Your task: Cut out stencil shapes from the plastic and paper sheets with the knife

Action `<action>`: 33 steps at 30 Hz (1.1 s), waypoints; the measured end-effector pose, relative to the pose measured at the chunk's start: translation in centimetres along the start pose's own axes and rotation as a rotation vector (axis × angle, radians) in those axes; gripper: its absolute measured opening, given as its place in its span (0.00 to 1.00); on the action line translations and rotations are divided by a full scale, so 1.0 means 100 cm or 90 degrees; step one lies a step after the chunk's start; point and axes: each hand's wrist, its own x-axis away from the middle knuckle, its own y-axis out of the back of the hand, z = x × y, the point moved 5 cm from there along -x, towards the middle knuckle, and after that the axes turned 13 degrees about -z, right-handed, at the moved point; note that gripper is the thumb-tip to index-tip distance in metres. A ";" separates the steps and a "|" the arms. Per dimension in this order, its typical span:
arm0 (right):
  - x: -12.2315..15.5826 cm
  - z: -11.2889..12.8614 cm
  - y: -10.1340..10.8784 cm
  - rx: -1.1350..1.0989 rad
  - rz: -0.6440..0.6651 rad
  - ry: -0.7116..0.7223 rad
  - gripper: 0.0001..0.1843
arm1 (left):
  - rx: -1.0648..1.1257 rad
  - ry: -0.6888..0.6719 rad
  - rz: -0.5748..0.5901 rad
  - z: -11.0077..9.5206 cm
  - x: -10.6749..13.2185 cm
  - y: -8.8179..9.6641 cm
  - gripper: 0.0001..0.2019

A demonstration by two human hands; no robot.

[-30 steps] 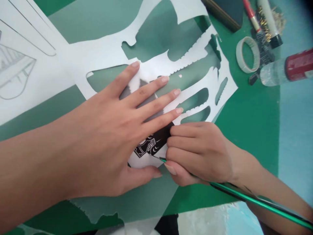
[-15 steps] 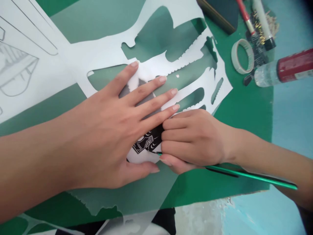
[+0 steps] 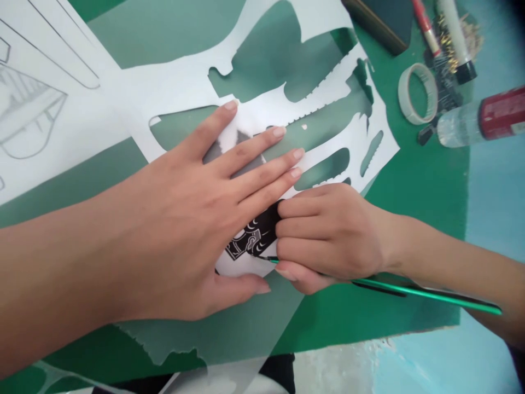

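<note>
- Right hand (image 3: pixel 328 235): fingers curled in, clamped on a thin green brush (image 3: pixel 426 296), with the thumb underneath near the tip end.
- The brush's long axis runs nearly level across the view, dipping a little to the right; its dark tip points left, and its back end lies along the right forearm.
- Black patch with white line patterns (image 3: pixel 266 224): directly left of the right knuckles, in the gap between the left index finger and left thumb. Its long side slants from lower left to upper right, so the brush comes at it crosswise, from its lower edge.
- The tip is too fine and soft in this view to tell whether it touches the patch or sits just above it.
- Left hand (image 3: pixel 184 202): palm down, fingers apart, grasping nothing, spread over the white cut-out paper (image 3: pixel 178 71) and covering part of the patch.
- Both hands are close to the patch: the left partly over it, the right beside its right end.
- The paper lies on a see-through sheet (image 3: pixel 262 323) over the green table top (image 3: pixel 435 197).
- Well apart, to the upper right: a tape roll (image 3: pixel 403 96) and a bottle (image 3: pixel 459 128) lying on its side.
</note>
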 end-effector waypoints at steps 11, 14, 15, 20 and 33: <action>-0.003 -0.001 0.002 0.012 0.011 0.031 0.29 | -0.015 -0.010 0.000 0.000 0.001 -0.002 0.54; -0.003 -0.002 0.002 0.011 0.014 0.029 0.28 | 0.003 -0.006 -0.009 0.000 0.001 0.000 0.55; -0.003 -0.002 0.002 0.010 0.012 0.030 0.28 | 0.010 -0.003 -0.008 0.000 0.000 0.000 0.55; -0.004 -0.003 0.003 0.013 0.003 0.047 0.29 | 0.015 0.005 0.000 0.000 -0.001 -0.001 0.54; -0.003 -0.002 0.003 -0.014 0.008 0.020 0.28 | -0.004 0.006 0.015 0.001 0.000 -0.001 0.53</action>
